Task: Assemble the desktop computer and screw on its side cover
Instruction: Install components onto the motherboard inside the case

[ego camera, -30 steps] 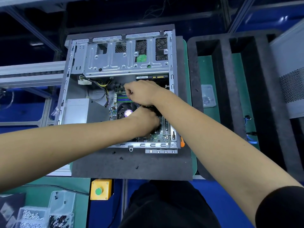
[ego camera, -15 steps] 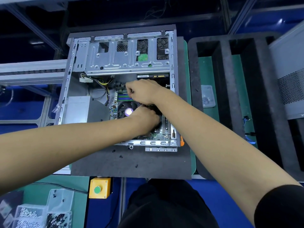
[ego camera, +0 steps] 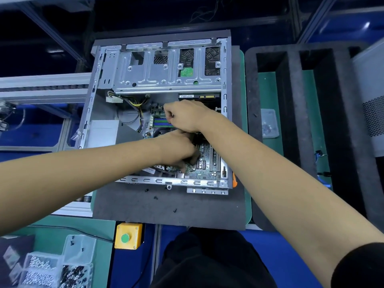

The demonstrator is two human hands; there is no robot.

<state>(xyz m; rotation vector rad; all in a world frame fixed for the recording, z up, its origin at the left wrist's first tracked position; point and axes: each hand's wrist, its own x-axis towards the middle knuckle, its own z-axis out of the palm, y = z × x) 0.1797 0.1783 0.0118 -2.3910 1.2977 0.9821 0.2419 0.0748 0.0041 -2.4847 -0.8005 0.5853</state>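
The open computer case [ego camera: 160, 113] lies on its side on the dark mat [ego camera: 166, 206], my landmark. The mat shows bare room along the case's near edge, apart from a few loose screws [ego camera: 175, 210]. Inside the case, my left hand [ego camera: 176, 150] reaches down to the motherboard [ego camera: 204, 163], fingers curled; I cannot tell what they hold. Just beyond, my right hand [ego camera: 185, 115] is curled above the memory slots [ego camera: 162, 122], grip hidden.

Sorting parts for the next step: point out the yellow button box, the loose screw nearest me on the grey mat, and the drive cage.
yellow button box [ego camera: 133, 229], head view, yellow top face.
loose screw [ego camera: 175, 210], head view, its body.
drive cage [ego camera: 166, 80], head view, flat metal plate.
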